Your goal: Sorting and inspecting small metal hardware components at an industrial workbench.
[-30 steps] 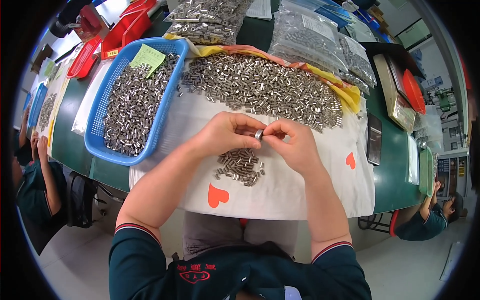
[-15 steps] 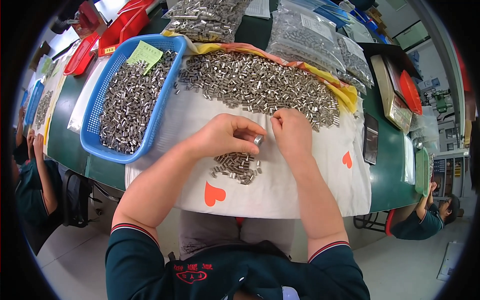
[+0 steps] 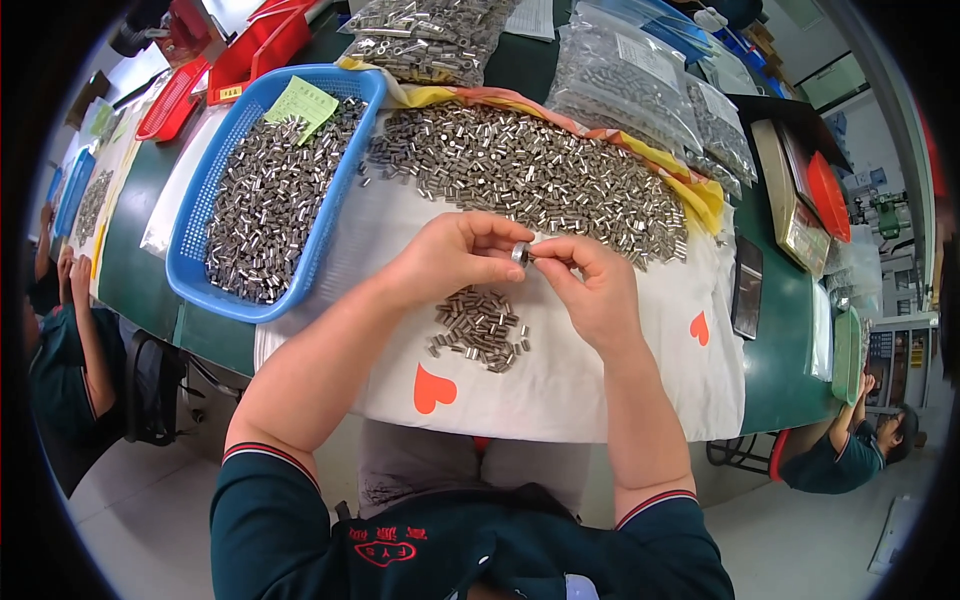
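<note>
Dark teal short sleeves (image 3: 262, 505), red-and-white striped cuffs.

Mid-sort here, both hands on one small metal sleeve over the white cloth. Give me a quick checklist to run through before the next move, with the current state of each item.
1. Metal sleeve gripped: ok, pinched between left hand and right hand fingertips.
2. Sleeve surface condition: cannot tell, too small in the head view.
3. Small pile within reach: ok, lies on the white cloth just below the hands.
4. Large unsorted heap contained: ok, it sits on the cloth beyond the hands; a few pieces stray at its edge.
5. Blue basket has room: ok, filled but not above its rim.
6. Neighbours clear: ok, other people's arms are at the far edges only.
</note>
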Demonstrator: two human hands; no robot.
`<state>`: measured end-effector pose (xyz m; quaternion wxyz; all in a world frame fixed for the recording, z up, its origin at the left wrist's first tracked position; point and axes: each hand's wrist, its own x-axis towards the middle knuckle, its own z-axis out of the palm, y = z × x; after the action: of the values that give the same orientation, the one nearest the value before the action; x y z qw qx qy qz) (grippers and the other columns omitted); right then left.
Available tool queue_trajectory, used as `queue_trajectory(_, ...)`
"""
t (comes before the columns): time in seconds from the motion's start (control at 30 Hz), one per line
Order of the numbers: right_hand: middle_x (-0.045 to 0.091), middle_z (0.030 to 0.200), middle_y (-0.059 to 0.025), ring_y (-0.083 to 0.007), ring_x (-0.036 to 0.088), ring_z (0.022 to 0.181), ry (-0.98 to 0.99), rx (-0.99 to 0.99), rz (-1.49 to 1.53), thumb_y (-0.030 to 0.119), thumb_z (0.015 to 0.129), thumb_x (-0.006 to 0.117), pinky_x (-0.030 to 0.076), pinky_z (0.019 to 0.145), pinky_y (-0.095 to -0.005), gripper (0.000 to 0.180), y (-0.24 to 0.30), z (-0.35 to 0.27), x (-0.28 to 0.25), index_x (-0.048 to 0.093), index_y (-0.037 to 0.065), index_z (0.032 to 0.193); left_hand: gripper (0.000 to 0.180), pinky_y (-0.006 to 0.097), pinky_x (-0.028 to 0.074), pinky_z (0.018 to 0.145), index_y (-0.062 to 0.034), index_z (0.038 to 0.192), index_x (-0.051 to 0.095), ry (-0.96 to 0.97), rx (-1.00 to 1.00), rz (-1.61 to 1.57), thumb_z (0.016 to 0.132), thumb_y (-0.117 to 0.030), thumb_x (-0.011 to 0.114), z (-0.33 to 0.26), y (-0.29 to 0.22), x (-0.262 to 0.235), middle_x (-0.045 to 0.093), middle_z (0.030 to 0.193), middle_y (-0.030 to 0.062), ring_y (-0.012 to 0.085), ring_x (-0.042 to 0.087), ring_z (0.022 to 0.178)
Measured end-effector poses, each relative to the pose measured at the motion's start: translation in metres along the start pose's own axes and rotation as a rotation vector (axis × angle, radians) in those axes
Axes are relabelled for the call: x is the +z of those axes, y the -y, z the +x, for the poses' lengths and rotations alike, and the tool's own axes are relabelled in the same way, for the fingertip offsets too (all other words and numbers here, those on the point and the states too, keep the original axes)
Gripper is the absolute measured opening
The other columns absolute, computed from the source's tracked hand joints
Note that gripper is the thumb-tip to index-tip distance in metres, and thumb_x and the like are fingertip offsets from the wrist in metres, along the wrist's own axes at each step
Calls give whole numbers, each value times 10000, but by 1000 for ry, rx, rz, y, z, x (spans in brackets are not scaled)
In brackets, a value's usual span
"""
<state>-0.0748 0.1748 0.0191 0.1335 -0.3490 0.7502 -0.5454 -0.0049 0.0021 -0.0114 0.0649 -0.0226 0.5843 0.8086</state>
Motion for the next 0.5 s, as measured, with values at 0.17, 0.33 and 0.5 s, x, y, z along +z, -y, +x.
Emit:
queue_trajectory(0.17,588,731,-57,-148,568,659,-8,-70,-120,5,720,596,447,587,-251,82,4,-1,3,597,17,801,353,203,478,703,9,1079,546,-14,-6,8,742,-2,651,-1,-1,0,595,903,35,70,559,800)
queue_trajectory(0.33,553,680,-78,-218,545,628,-100,-304,-413,-1,684,594,446,569,-299,93,3,-3,10,574,28,770,342,199,478,695,12,1070,559,-47,0,65,741,-1,652,0,-2,5,599,887,35,69,561,787)
queue_trajectory(0.5,572,698,-84,-214,559,639,-122,-312,-448,22,693,609,449,576,-293,79,3,-4,12,578,25,766,338,204,483,692,20,1066,561,-94,-2,93,741,-3,653,-2,-1,5,605,888,46,77,569,786)
